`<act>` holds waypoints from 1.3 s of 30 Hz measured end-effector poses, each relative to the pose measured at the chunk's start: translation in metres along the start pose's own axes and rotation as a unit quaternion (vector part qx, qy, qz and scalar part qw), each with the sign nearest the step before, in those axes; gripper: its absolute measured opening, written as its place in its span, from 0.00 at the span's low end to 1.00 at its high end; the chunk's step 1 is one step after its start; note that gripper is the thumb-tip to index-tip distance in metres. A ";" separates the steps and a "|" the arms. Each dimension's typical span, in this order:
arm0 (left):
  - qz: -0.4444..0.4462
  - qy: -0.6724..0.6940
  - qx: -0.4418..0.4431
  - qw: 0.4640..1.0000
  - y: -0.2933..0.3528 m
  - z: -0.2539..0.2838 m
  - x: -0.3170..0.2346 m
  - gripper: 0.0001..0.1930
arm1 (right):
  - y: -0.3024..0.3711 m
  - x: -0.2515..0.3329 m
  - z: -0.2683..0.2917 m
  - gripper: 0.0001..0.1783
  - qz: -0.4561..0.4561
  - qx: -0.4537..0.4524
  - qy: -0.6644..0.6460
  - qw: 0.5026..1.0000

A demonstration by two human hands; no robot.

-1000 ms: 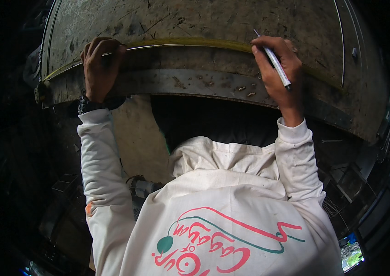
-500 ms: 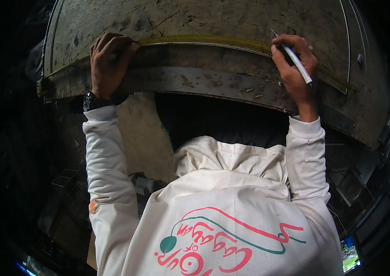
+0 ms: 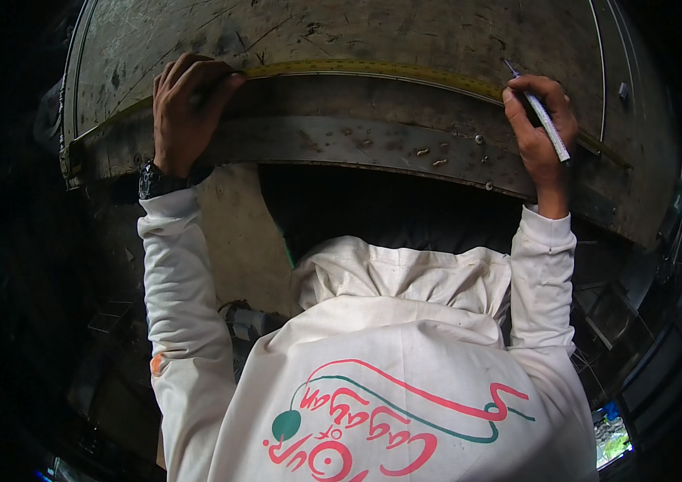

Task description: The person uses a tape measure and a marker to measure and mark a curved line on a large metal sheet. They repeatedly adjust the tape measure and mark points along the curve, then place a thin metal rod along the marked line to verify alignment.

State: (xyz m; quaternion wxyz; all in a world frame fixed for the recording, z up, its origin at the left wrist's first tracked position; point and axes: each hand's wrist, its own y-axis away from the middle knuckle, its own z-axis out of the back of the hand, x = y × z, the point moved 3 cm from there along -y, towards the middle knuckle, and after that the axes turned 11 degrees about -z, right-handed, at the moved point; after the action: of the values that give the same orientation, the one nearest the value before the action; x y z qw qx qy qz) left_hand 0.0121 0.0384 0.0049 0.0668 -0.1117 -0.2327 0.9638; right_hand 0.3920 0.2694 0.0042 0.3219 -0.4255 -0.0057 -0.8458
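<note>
A dark band (image 3: 148, 181) sits on the wrist of the left hand (image 3: 184, 116), whose fingers are bent by the yellow tape (image 3: 373, 67); I can't tell if they grip it. The tape lies along the near side of the bench (image 3: 421, 32) and goes out past both hands. Then comes the right hand (image 3: 535, 145), over the tape, gripping a white pen (image 3: 550, 130) with its thin tip pointing up and left. Farther right, a small pale block (image 3: 624, 91) lies on the bench
</note>
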 end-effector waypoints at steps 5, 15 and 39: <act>0.024 0.021 -0.010 0.999 0.000 0.000 0.001 0.08 | 0.002 -0.001 -0.002 0.09 -0.020 -0.010 -0.018 1.000; 0.040 0.033 -0.009 0.999 0.001 0.003 0.001 0.07 | 0.002 -0.002 -0.003 0.09 0.007 0.002 0.007 1.000; 0.035 0.052 0.001 0.998 0.001 0.004 0.003 0.09 | -0.001 0.003 -0.005 0.10 0.033 0.001 0.028 0.999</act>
State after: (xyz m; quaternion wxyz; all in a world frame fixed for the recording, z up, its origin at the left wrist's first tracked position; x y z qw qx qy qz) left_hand 0.0085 0.0364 0.0071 0.0449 -0.1696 -0.2238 0.9587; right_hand 0.3867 0.2670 0.0031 0.3505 -0.4010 0.0163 -0.8462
